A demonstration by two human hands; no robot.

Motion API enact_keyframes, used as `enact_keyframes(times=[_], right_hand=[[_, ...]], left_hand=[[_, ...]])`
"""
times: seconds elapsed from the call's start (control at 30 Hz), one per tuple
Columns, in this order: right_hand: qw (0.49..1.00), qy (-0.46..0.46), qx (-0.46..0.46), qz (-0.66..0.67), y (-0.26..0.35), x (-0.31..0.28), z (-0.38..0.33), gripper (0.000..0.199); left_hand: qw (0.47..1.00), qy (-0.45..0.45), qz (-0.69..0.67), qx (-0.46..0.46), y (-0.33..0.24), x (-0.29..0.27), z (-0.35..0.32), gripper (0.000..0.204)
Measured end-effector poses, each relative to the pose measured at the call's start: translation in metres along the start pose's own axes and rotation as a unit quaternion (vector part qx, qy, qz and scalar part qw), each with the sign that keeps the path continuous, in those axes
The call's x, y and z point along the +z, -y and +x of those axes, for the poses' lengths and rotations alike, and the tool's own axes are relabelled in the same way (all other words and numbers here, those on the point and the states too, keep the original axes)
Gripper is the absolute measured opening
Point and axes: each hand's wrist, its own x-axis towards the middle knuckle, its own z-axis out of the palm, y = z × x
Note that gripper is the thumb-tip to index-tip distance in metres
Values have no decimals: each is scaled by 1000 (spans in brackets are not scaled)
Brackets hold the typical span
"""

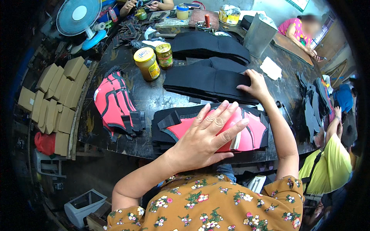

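My left hand (206, 134) lies flat, fingers spread, on a pink and black cut piece (250, 133) that tops a stack of black pieces (162, 133) at the near table edge. My right hand (255, 85) reaches farther out and rests on the right end of a pile of black fabric pieces (204, 81), fingers curled over its edge. A second pile of pink and black pieces (113, 102) sits to the left on the dark worktable (150, 96).
Two yellow-lidded jars (147, 63) stand behind the piles, with another black stack (208, 46) and a metal can (260, 32) beyond. Cardboard boxes (54, 96) line the left. A fan (79, 17) stands at the back left. A person in yellow (327, 161) sits at right.
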Motion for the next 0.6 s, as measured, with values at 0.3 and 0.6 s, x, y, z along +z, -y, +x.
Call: enact_keyframes(times=[0.3, 0.6], right_hand=[[977, -124, -172, 31, 99, -138, -6, 15], [930, -279, -219, 97, 183, -233, -86, 10]], left_hand=[[996, -92, -2, -4, 14, -16, 0, 107], [926, -298, 228, 39, 11, -89, 44, 61]])
